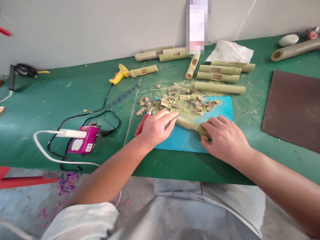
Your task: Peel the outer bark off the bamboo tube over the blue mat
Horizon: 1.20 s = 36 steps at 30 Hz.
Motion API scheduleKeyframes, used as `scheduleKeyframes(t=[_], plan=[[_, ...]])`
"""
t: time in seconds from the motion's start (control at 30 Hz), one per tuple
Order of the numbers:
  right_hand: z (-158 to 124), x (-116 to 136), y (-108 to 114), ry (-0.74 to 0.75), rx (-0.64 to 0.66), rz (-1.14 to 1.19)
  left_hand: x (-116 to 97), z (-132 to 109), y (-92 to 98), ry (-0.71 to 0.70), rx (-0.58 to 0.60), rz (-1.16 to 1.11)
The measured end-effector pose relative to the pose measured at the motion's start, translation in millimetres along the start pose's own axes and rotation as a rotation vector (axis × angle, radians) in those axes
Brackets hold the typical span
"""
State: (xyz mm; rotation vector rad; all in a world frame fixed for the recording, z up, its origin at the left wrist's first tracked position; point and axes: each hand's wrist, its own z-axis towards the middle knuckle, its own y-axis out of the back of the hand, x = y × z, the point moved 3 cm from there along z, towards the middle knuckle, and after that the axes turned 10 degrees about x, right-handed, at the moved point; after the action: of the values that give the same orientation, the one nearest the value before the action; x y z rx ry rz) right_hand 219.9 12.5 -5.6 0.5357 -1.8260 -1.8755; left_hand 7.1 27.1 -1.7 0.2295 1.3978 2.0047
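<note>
A bamboo piece [189,124] lies across the blue cutting mat [183,138] near the table's front edge. My left hand [157,127] is closed round a red-handled knife [142,124], its blade at the bamboo's left end. My right hand [225,138] is closed over the bamboo's right end, pressing it down. Just behind both hands sits a heap of bamboo chips and sawdust [186,101].
Several cut bamboo tubes [218,77] lie at the back of the green table [62,96], with a yellow glue gun [119,74], a purple power strip [84,141] with cables, a brown board [293,108] at right, white paper [230,51].
</note>
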Motion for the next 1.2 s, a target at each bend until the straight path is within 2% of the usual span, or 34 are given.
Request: scheduleKeyframes(t=[0.13,0.27,0.43,0.57,0.73,0.9,1.07,1.2], plan=[[1.4,-2.4,-0.1,0.006,0.007,0.027,4.2,-1.5,0.9,0.0,-0.063,-0.052],[7.2,-17.9,8.4,-0.02,-0.123,0.161,6.6,-2.3,4.9,0.013,-0.106,-0.088],[14.7,-55.6,20.9,-0.262,-0.25,0.33,4.1,-2.7,13.8,0.011,-0.216,-0.09],[20.4,-85.9,20.1,-0.436,-0.347,0.422,5.2,-1.9,13.2,0.022,-0.193,-0.098],[26.4,-105.2,17.1,-0.517,-0.407,0.525,9.6,-2.0,10.5,0.028,-0.17,-0.126],[28.6,-105.9,15.9,-0.522,-0.414,0.55,11.4,-2.7,10.9,0.035,-0.177,-0.139],[31.7,-105.6,8.5,-0.561,-0.281,0.501,11.9,-2.6,11.1,0.011,-0.185,-0.148],[31.5,-106.5,9.4,-0.548,-0.291,0.517,12.1,-2.4,11.4,0.018,-0.185,-0.145]])
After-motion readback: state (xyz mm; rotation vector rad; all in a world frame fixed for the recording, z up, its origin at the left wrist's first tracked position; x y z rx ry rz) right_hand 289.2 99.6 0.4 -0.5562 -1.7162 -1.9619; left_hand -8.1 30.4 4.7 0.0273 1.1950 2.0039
